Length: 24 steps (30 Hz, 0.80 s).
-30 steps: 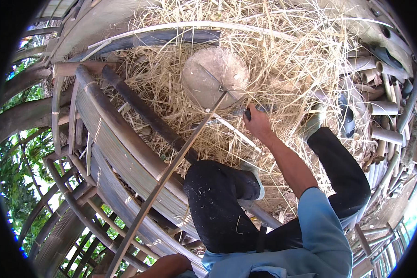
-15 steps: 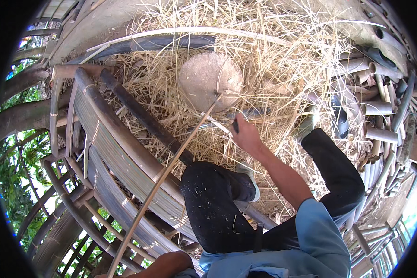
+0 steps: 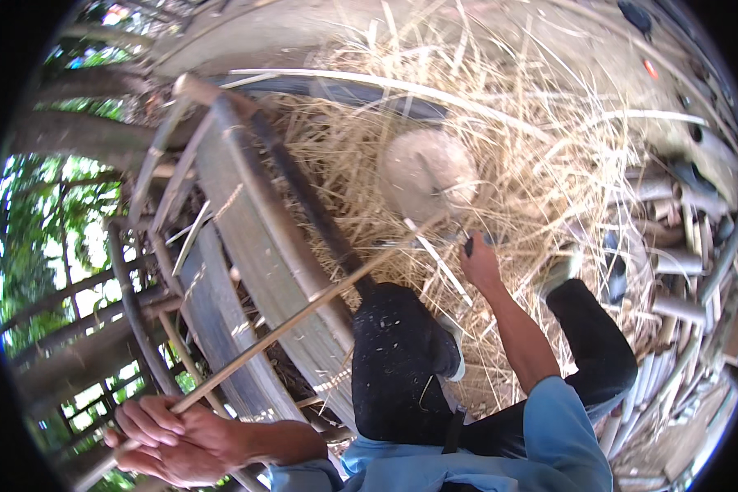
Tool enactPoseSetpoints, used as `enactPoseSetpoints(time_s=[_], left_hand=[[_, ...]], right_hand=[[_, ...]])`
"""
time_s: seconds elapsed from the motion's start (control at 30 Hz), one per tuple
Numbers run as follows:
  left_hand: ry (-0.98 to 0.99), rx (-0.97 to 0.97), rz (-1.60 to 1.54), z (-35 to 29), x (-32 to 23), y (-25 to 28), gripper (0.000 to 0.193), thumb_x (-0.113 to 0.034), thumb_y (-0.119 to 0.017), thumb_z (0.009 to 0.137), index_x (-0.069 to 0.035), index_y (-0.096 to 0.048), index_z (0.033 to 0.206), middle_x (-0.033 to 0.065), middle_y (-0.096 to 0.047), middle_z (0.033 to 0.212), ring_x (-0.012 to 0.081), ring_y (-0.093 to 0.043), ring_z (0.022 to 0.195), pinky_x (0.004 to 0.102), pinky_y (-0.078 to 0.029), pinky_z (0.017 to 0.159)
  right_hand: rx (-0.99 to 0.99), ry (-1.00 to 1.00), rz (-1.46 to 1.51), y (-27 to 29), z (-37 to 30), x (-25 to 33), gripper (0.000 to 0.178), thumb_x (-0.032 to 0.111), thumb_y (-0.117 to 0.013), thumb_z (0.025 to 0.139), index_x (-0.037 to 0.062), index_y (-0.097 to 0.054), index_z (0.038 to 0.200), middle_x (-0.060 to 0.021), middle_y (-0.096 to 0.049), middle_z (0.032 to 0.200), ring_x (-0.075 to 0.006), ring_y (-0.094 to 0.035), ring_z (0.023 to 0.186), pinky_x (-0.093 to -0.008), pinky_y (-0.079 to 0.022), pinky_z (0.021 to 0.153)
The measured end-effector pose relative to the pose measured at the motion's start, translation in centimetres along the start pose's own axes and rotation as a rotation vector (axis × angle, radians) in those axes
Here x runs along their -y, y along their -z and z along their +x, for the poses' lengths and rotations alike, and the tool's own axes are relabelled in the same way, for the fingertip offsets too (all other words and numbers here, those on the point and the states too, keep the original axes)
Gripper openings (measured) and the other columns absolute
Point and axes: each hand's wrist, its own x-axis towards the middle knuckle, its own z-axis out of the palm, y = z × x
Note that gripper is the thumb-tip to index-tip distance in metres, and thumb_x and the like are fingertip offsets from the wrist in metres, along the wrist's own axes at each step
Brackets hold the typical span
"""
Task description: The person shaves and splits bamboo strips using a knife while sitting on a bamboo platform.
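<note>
A long thin bamboo strip (image 3: 262,342) runs slantwise from the lower left up to a round wooden chopping block (image 3: 422,164). My left hand (image 3: 176,439) is closed around its lower part, palm turned up. The strip's far end lies at the near edge of the block, though blur hides its exact tip. My right hand (image 3: 481,264) grips a dark handle (image 3: 468,246) just below and right of the block. Whatever extends from that handle is blurred, so I cannot tell the tool's kind. A short pale strip (image 3: 439,261) lies left of my right hand.
Pale shavings (image 3: 541,176) cover the ground around the block. On the left stands a bamboo bench (image 3: 254,213) with a dark pole (image 3: 303,193) alongside. Cut bamboo tubes (image 3: 678,261) are piled on the right. My black-trousered knees (image 3: 398,361) are bent below the block.
My left hand has come into view at the lower left, and the bamboo strip lies at a flatter slant. The view has shifted, with the block now farther right. My right hand still grips the handle.
</note>
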Motion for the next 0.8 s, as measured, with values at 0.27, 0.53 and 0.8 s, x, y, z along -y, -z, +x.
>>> enactPoseSetpoints(time_s=[0.27,0.53,0.8], left_hand=[[-0.247,0.113,0.049,4.1,-10.3,3.2,0.020,-0.012,-0.040,0.108,0.007,-0.042,0.114,0.0049,-0.034,0.074,0.0123,-0.029,0.056,0.0275,-0.028,0.047],[-0.336,0.033,-0.183,5.1,-19.7,4.3,0.048,-0.022,-0.036,0.106,0.009,-0.039,0.142,0.0032,-0.029,0.074,0.0153,-0.030,0.065,0.0315,-0.032,0.059],[-0.627,0.254,0.056,13.8,-28.7,0.8,0.019,-0.016,-0.044,0.098,-0.001,-0.048,0.086,0.0073,-0.039,0.071,0.0134,-0.036,0.054,0.0295,-0.033,0.049]], right_hand=[[-0.321,0.362,0.118,6.5,-7.9,10.9,0.032,0.016,-0.070,0.091,0.0017,-0.052,0.115,-0.0284,-0.067,0.082,-0.0475,-0.067,0.071,-0.0516,-0.055,0.062],[-0.122,-0.065,0.069,8.8,-8.6,3.3,0.032,0.024,-0.067,0.091,0.0010,-0.056,0.111,-0.0272,-0.069,0.086,-0.0435,-0.070,0.079,-0.0511,-0.055,0.068],[-0.275,0.137,0.038,10.5,-13.2,6.6,0.037,0.027,-0.072,0.086,-0.0011,-0.062,0.108,-0.0266,-0.070,0.087,-0.0428,-0.070,0.084,-0.0494,-0.053,0.075]])
